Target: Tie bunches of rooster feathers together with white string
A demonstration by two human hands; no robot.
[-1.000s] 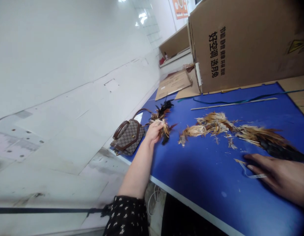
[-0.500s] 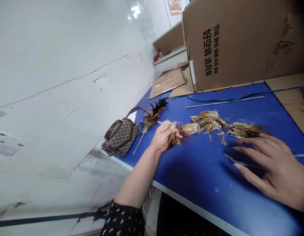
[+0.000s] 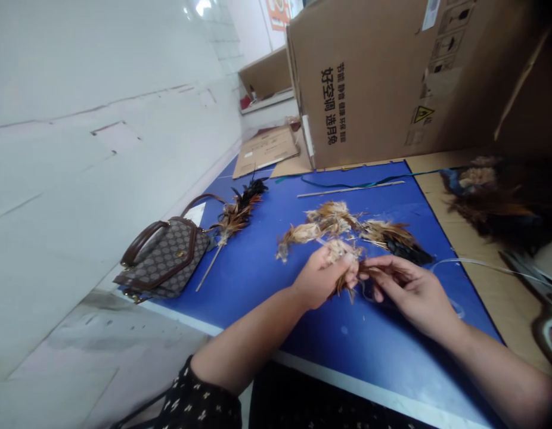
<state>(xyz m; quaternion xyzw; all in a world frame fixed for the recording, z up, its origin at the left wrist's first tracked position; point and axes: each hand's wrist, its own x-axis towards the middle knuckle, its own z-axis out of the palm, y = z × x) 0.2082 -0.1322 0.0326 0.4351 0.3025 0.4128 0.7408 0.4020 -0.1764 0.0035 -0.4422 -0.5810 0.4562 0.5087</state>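
Note:
My left hand (image 3: 323, 275) is closed round a bundle of feathers (image 3: 342, 253), pale at the quill end, with brown tips poking out below. Close against it, my right hand (image 3: 403, 289) pinches brown feathers (image 3: 369, 270) at the bundle's side; the fingertips partly hide them. A clear strip (image 3: 459, 262) runs from near my right hand toward the right. Just beyond both hands lie loose feather piles: a tan one (image 3: 332, 219) and a brown-and-black one (image 3: 394, 238). Farther left rests a feather duster (image 3: 235, 217) with a thin stick handle.
A brown patterned handbag (image 3: 168, 256) stands at the table's left edge. Behind the blue tabletop (image 3: 267, 310) rises a large cardboard box (image 3: 374, 89). A thin stick (image 3: 352, 189) and a green ribbon (image 3: 334, 183) lie before it. Scissors (image 3: 544, 322) and dark feathers (image 3: 495, 202) are at right.
My right hand has moved left from the brown-and-black pile and closed on feathers at the bundle. My left hand has brought the bundle nearer me. The view has swung right.

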